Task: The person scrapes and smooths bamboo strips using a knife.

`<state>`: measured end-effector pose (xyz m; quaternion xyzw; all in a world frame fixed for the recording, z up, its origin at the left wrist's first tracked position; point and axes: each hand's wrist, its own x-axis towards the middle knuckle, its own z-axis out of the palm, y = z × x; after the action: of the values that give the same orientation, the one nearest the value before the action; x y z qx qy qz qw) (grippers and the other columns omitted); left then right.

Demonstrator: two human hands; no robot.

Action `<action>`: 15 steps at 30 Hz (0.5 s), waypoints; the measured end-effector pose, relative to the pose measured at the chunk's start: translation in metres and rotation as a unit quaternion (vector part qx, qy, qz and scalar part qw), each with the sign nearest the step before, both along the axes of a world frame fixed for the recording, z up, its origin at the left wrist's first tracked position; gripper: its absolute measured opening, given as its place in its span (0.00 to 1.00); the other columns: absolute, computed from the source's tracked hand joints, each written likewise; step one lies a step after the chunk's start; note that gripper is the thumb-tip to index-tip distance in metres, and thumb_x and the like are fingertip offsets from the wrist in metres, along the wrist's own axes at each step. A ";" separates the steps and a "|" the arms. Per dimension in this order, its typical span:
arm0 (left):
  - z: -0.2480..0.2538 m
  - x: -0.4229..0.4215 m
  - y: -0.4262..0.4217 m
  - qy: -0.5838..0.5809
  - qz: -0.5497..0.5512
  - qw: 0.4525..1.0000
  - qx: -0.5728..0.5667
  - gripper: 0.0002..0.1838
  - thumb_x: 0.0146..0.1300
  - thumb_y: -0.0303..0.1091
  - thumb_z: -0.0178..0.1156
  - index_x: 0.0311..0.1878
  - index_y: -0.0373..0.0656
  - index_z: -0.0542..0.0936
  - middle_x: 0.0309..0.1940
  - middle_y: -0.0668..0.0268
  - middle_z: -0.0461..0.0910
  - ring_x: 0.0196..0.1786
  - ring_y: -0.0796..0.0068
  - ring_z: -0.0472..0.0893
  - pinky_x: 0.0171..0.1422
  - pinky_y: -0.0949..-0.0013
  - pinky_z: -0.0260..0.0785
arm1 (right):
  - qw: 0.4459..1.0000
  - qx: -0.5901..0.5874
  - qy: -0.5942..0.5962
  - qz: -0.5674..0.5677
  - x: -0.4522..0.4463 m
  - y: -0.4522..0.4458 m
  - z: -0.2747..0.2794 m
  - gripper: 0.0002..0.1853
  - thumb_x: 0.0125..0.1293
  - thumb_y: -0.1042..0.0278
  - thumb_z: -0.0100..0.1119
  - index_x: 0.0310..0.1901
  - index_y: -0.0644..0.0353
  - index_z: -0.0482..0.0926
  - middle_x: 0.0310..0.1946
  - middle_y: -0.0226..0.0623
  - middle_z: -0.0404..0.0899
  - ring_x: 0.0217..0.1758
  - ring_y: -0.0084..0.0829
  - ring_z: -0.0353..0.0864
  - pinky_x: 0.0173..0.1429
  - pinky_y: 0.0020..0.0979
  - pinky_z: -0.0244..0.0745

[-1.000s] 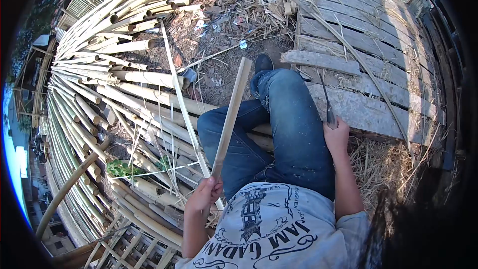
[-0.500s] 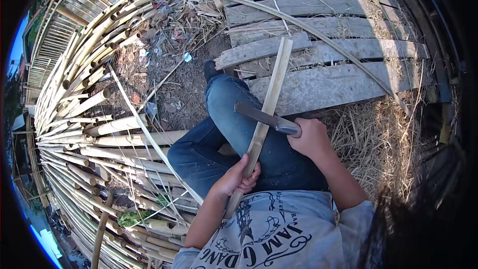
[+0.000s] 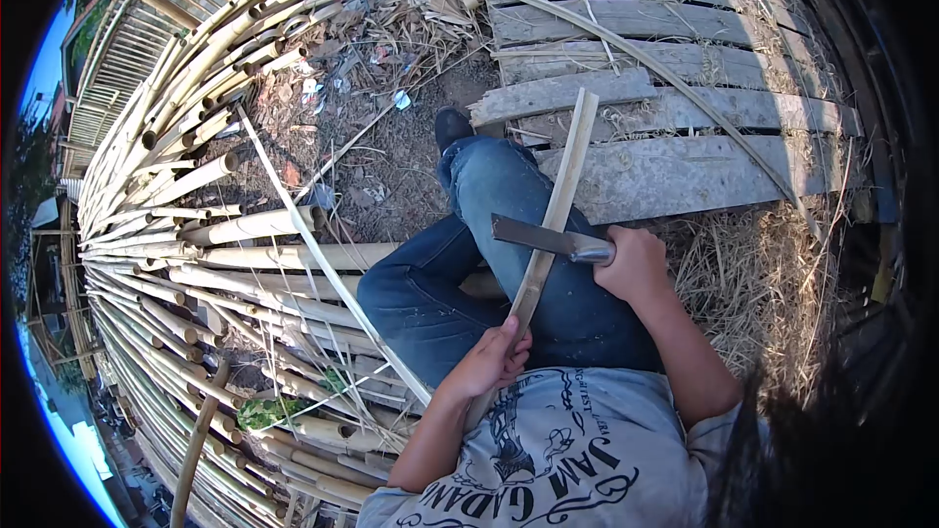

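Note:
A long split bamboo strip (image 3: pixel 565 186) slants up across my lap, and my left hand (image 3: pixel 494 362) is wrapped round its lower part. In my right hand (image 3: pixel 634 264) is the handle of a large knife (image 3: pixel 533 235). Its blade lies across the strip, over my thigh, pointing left; whether it touches the strip I cannot tell. My legs are bent in blue jeans (image 3: pixel 499 186). A thin pale strip (image 3: pixel 313 244) runs diagonally just left of my knee.
Many bamboo poles (image 3: pixel 254 226) fan out on the left. A slatted wooden platform (image 3: pixel 675 176) stands at the upper right, with a loose board (image 3: pixel 577 93) and a long stick on it. Straw (image 3: pixel 743 284) covers the ground at right. Shavings and litter lie ahead.
The knife has come from beside my right thigh up across the strip. My left hand and the strip have shifted rightward, with the strip's top leaning further right. The camera view has turned.

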<state>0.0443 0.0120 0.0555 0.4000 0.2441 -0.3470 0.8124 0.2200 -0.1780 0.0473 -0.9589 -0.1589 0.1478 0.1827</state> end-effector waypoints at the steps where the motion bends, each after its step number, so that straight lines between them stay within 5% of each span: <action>1: 0.000 -0.003 0.001 0.002 0.004 1.000 -0.007 0.29 0.72 0.67 0.34 0.33 0.48 0.63 0.16 0.78 0.53 0.15 0.87 0.50 0.17 0.77 0.43 | 1.000 -0.009 -0.004 0.003 -0.001 0.001 0.000 0.10 0.43 0.63 0.61 0.26 0.60 0.82 0.23 0.51 0.81 0.31 0.53 0.83 0.40 0.49 0.78; 12: -0.005 -0.061 -0.001 -0.006 0.075 0.995 -0.060 0.26 0.75 0.60 0.37 0.31 0.47 0.64 0.16 0.78 0.55 0.16 0.87 0.53 0.18 0.78 0.46 | 0.998 -0.032 -0.053 0.014 -0.008 0.009 0.010 0.11 0.48 0.62 0.60 0.29 0.61 0.83 0.25 0.54 0.81 0.33 0.56 0.82 0.42 0.50 0.77; 15: 0.001 -0.100 -0.002 0.008 0.073 0.996 0.040 0.27 0.76 0.57 0.39 0.30 0.44 0.69 0.21 0.79 0.60 0.23 0.88 0.57 0.25 0.80 0.50 | 0.998 0.001 -0.043 -0.054 -0.006 0.007 -0.009 0.11 0.51 0.63 0.59 0.31 0.61 0.83 0.26 0.54 0.81 0.35 0.58 0.81 0.43 0.50 0.77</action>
<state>-0.0554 0.0105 0.0564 0.4109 0.2927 -0.2796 0.8169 0.2135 -0.1706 0.0383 -0.9713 -0.1147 0.0965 0.1847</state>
